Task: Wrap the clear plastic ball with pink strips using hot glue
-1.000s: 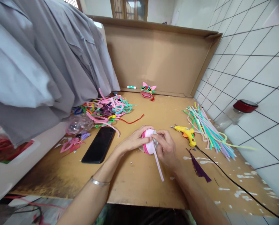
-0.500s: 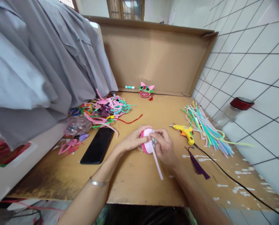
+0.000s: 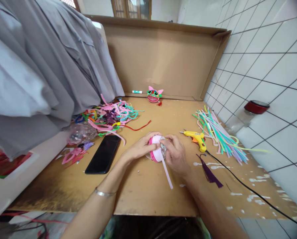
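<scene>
Over the front middle of the table, a rounded see-through piece wrapped in pale pink and hot pink pipe cleaner [image 3: 156, 155] sits between both hands. My left hand [image 3: 140, 146] is closed round its left side, thumb across the pale pink wrapping. On the other side, my right hand [image 3: 176, 154] is closed on the piece, its fingertips pressing at the wrapping's right edge. A loose pale pink tail [image 3: 167, 174] hangs from the wrapping toward the table's front edge. Part of the piece is hidden behind my fingers.
A yellow glue gun [image 3: 195, 137], its cord running front right, and a purple tassel [image 3: 209, 172] lie right. Beyond are pipe cleaners [image 3: 220, 136]. Left are a black phone [image 3: 103, 154] and a tangled pile [image 3: 113, 114]. A decorated lion head [image 3: 153, 94] stands by the cardboard [image 3: 163, 59].
The whole view has shifted slightly. Both hands keep their hold on the wrapped piece, with hardly any movement of the fingers.
</scene>
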Available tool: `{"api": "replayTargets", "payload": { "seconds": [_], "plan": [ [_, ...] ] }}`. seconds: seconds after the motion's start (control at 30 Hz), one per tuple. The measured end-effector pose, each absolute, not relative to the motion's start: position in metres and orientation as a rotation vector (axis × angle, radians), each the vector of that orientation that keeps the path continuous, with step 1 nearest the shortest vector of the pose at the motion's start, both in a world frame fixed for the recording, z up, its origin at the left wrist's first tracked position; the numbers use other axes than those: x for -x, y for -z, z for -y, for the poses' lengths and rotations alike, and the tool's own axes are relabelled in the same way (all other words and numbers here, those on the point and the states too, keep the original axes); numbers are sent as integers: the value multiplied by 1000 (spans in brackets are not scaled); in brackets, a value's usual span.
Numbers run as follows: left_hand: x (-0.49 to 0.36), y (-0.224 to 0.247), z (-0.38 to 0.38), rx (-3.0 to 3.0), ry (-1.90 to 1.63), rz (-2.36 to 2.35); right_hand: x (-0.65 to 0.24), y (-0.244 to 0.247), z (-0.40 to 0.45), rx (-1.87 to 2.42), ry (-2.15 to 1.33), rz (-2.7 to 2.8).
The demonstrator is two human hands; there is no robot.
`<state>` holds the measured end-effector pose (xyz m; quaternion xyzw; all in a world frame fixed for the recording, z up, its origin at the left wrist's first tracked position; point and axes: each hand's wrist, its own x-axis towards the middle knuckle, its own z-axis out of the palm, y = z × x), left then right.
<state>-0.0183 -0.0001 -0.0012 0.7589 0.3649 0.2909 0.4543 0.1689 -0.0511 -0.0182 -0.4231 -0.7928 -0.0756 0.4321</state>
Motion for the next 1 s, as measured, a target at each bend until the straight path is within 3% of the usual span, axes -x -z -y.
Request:
{"api": "replayTargets", "payload": {
  "seconds": [0.5,1.0],
  "plan": [
    [19,3,-1,-1876,-732,-859,-174,23,43,1212,226,1818],
    [18,2,-1,-1883,-719,-870,-171,20,42,1114,-323,1773]
  ]
}}
